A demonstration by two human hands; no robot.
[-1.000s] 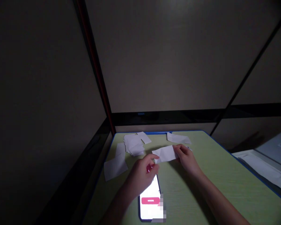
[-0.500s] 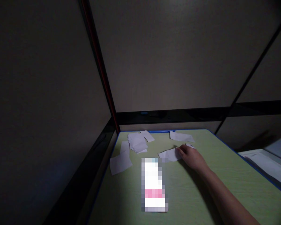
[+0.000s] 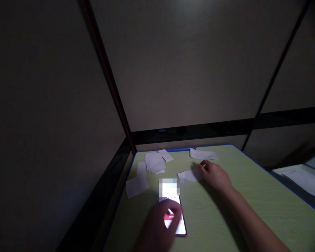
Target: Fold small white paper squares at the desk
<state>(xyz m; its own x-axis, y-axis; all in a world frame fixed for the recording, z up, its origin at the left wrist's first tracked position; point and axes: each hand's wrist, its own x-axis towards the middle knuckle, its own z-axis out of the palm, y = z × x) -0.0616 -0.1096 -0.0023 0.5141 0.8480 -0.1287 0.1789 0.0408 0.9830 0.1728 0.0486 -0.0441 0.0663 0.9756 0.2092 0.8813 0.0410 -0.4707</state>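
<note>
My right hand [image 3: 214, 176] is closed at the right end of a white paper strip [image 3: 189, 175], fingers curled. A small white paper edge shows above its knuckles; the fingers hide how the paper is gripped. Blurred by motion, my left hand [image 3: 162, 222] hangs over a lit phone [image 3: 182, 227]. Its thumb and forefinger are bent, and part of the bright screen shows between them. Whether this hand touches the phone or holds anything, I cannot tell. The phone's upper screen is pixelated.
Overlapping paper pieces [image 3: 154, 163] lie at the back left of the green table [image 3: 207, 217], with more sheets [image 3: 137, 187] along its left side. Another paper strip [image 3: 203, 154] lies near the back edge. Walls [image 3: 189, 70] stand behind and left. A white tray [image 3: 301, 178] is at the right.
My left hand has come into view from below and now covers part of the phone. My right hand stays nearly in place by the paper strip. The view has tilted slightly.
</note>
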